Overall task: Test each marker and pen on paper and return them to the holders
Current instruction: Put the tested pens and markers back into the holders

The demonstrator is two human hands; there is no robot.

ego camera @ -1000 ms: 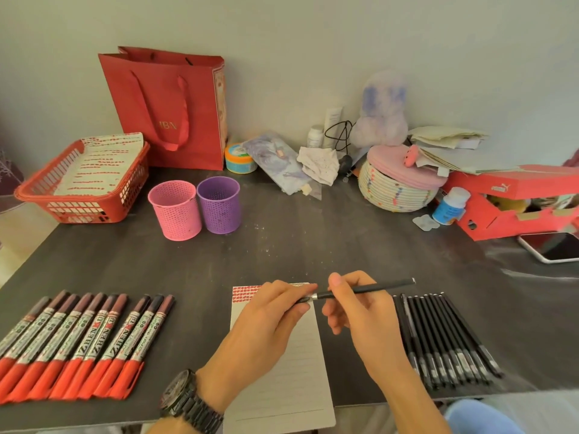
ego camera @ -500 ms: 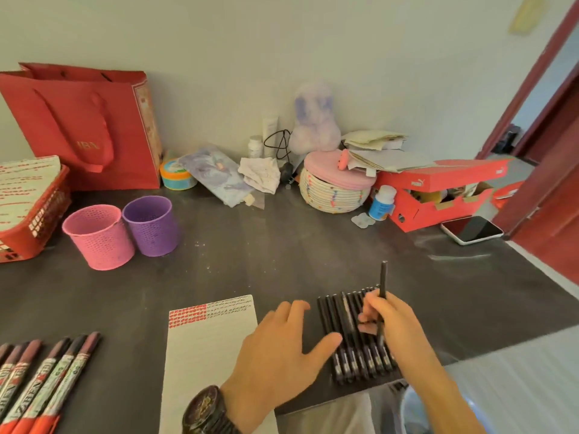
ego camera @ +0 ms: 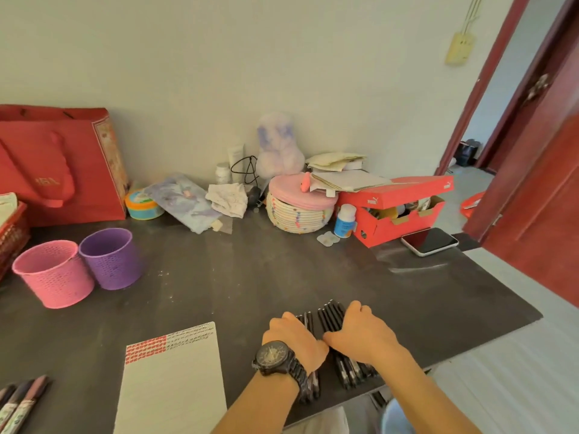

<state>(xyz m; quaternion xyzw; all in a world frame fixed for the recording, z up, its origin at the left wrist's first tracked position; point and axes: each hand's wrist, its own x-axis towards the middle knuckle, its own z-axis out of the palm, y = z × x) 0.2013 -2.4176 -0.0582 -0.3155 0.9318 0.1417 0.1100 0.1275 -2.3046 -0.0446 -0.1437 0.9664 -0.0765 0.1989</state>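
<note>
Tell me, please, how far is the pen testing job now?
Done: the paper carries red and black test marks at its top. In hand: the left hand and right hand both lie on the black pens. Left: the pink holder and purple holder look empty; markers lie beside the paper.

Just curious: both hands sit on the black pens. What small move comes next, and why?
Probably lift one pen from the row with the right hand toward the paper: it and the left hand rest on that row, none raised, and the paper has bare space.
</note>
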